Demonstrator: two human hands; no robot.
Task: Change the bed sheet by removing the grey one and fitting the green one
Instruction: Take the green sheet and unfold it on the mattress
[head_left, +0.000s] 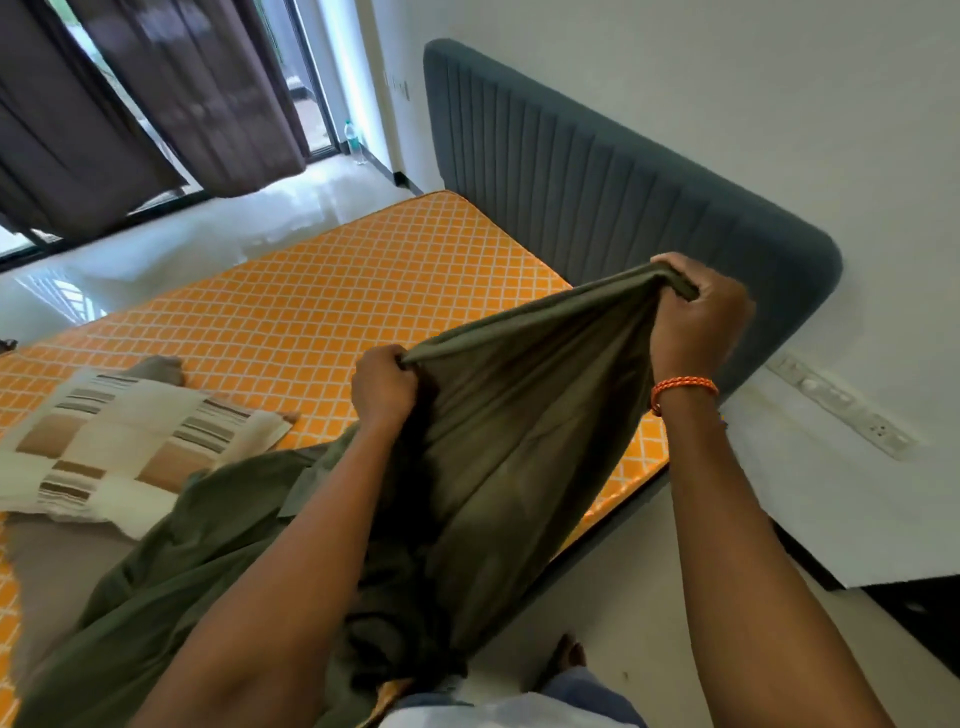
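The green sheet (498, 447) is lifted above the near corner of the bare orange diamond-pattern mattress (332, 296). My left hand (382, 387) grips one part of its edge, and my right hand (691, 317), with an orange wristband, grips the edge further up, close to the headboard. The cloth stretches taut between both hands and hangs down towards my body, with more of it heaped on the bed at the lower left. A grey cloth (57, 566) lies under a pillow and the green sheet at the left edge.
A striped beige pillow (130, 441) lies on the mattress at the left. The blue-grey padded headboard (597, 192) stands against the white wall. A white bedside surface (831, 499) sits at the right. Dark curtains (130, 104) hang at the window, and a bottle (353, 140) stands on the floor.
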